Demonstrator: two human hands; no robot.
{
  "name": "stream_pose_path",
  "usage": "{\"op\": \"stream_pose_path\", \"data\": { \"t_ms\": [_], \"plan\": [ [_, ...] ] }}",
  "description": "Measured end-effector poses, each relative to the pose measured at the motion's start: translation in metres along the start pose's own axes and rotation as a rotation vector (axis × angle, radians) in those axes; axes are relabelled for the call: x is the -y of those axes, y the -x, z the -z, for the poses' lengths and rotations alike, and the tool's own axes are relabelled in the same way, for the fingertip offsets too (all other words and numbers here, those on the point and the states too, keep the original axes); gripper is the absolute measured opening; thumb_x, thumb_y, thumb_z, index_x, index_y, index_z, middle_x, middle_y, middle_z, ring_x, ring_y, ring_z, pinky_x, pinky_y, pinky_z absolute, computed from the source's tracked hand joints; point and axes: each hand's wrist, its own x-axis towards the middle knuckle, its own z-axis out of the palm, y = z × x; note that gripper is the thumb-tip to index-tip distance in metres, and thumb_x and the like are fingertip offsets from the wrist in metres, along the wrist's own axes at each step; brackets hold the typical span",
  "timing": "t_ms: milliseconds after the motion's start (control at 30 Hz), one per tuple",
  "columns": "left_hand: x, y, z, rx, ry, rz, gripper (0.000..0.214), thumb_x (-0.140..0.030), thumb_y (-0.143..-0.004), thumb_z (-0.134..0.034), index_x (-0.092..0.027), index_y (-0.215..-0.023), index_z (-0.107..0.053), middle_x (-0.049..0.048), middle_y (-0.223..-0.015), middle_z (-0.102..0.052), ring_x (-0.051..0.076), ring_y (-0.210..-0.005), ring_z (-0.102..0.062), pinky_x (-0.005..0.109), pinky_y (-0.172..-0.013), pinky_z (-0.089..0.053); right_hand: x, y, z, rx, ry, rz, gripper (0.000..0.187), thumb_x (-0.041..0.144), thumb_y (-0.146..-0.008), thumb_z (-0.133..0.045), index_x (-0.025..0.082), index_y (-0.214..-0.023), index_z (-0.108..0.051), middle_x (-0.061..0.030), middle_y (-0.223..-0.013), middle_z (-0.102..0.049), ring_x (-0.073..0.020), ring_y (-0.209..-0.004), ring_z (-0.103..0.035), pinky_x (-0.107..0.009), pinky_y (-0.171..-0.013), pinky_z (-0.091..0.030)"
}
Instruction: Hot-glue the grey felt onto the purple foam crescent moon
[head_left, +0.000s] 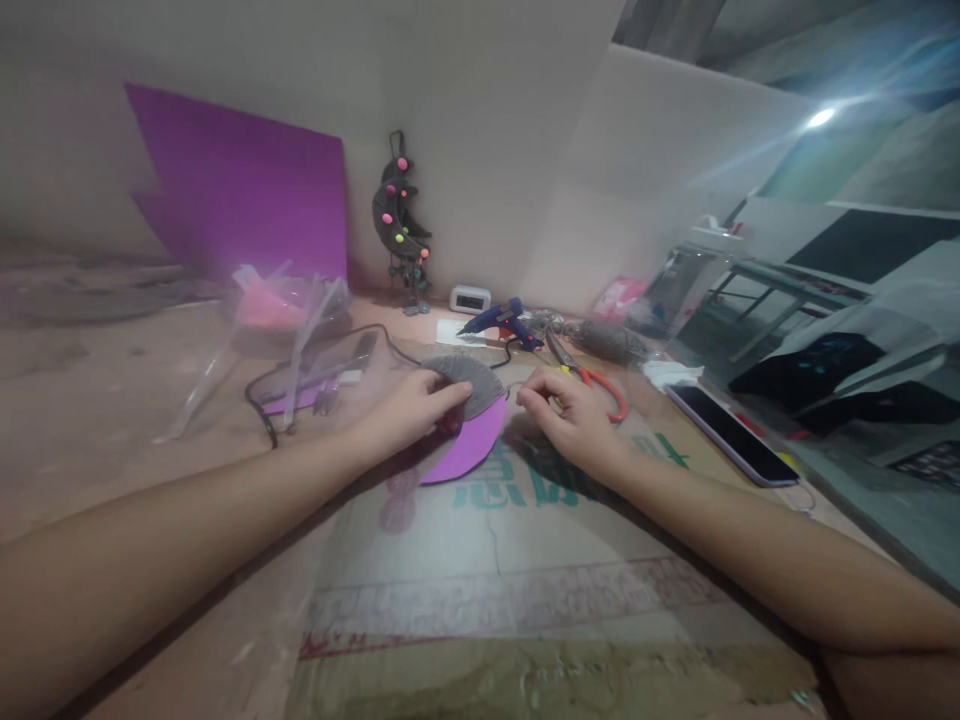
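Note:
A purple crescent-shaped piece (471, 445) lies on a sheet of cardboard (480, 560), its upper part wound with grey yarn (469, 380). My left hand (416, 405) rests on the wrapped part, fingers closed and pressing on the yarn. My right hand (566, 410) sits just right of the crescent, fingers curled in a pinch near its edge; a thin grey strand seems to run there, but I cannot make out what the fingers hold.
Orange-handled scissors (600, 385), a blue glue gun (502, 320) with its black cord (262, 400), a phone (724, 430), a small white clock (469, 298), a pom-pom moon ornament (401, 220), a purple sheet (247, 190) against the wall and clear plastic bags (285, 310).

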Motion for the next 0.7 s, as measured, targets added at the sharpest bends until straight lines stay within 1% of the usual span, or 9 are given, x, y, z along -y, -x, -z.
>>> {"op": "stream_pose_path", "data": {
  "t_ms": [67,200,333,433,567,700],
  "plan": [
    [-0.0007,0.0,0.0002,0.0,-0.007,-0.004,0.035,-0.045,-0.083,-0.055,-0.014,-0.067,-0.058,0.0022,-0.059,-0.058,0.012,-0.052,-0.053,0.024,-0.05,-0.036,0.0001,-0.0007,-0.0013,0.068,0.003,0.028,0.025,0.031,-0.093,-0.049,0.019,-0.072,-0.055,-0.002,-0.072,-0.058,-0.0154,-0.07,-0.054,-0.029,-0.067,-0.042],
    [-0.0008,0.0003,0.0009,0.017,-0.012,-0.001,0.035,-0.045,-0.083,-0.055,-0.014,-0.067,-0.058,0.0022,-0.059,-0.058,0.012,-0.052,-0.053,0.023,-0.049,-0.035,-0.0025,-0.0018,-0.0042,0.153,-0.029,0.012,0.023,0.031,-0.093,-0.048,0.019,-0.078,-0.06,-0.0032,-0.077,-0.063,-0.0158,-0.074,-0.058,-0.028,-0.07,-0.044],
    [0.0007,0.0003,0.0008,0.05,-0.035,-0.015,0.036,-0.047,-0.083,-0.055,-0.015,-0.068,-0.058,0.0026,-0.06,-0.059,0.012,-0.052,-0.053,0.023,-0.048,-0.035,0.0013,-0.0024,-0.003,0.206,-0.095,-0.01,0.029,0.03,-0.095,-0.044,0.019,-0.072,-0.057,-0.0023,-0.075,-0.062,-0.015,-0.074,-0.057,-0.027,-0.072,-0.044],
    [0.0002,0.0007,-0.0001,0.058,-0.041,-0.034,0.034,-0.046,-0.083,-0.054,-0.015,-0.067,-0.057,0.0014,-0.059,-0.057,0.012,-0.051,-0.052,0.023,-0.047,-0.035,0.0047,-0.0024,-0.0023,0.22,-0.16,-0.098,0.032,0.034,-0.094,-0.045,0.019,-0.068,-0.054,-0.0009,-0.07,-0.06,-0.0144,-0.07,-0.056,-0.027,-0.069,-0.044],
    [-0.0009,0.0021,-0.0013,0.066,-0.055,-0.029,0.034,-0.046,-0.083,-0.053,-0.016,-0.067,-0.056,0.0005,-0.058,-0.056,0.011,-0.049,-0.05,0.022,-0.045,-0.034,0.0021,-0.0023,-0.0044,0.246,-0.297,-0.259,0.03,0.041,-0.091,-0.049,0.018,-0.073,-0.057,0.0013,-0.064,-0.058,-0.0125,-0.061,-0.054,-0.025,-0.061,-0.044],
    [-0.0004,0.0034,-0.0016,0.085,-0.041,-0.064,0.031,-0.043,-0.083,-0.053,-0.016,-0.068,-0.057,0.0003,-0.06,-0.055,0.011,-0.051,-0.05,0.022,-0.046,-0.036,-0.0017,-0.0031,-0.0068,0.238,-0.379,-0.325,0.028,0.043,-0.088,-0.054,0.018,-0.076,-0.059,0.002,-0.063,-0.057,-0.0114,-0.058,-0.053,-0.024,-0.058,-0.044]
  ]
}}
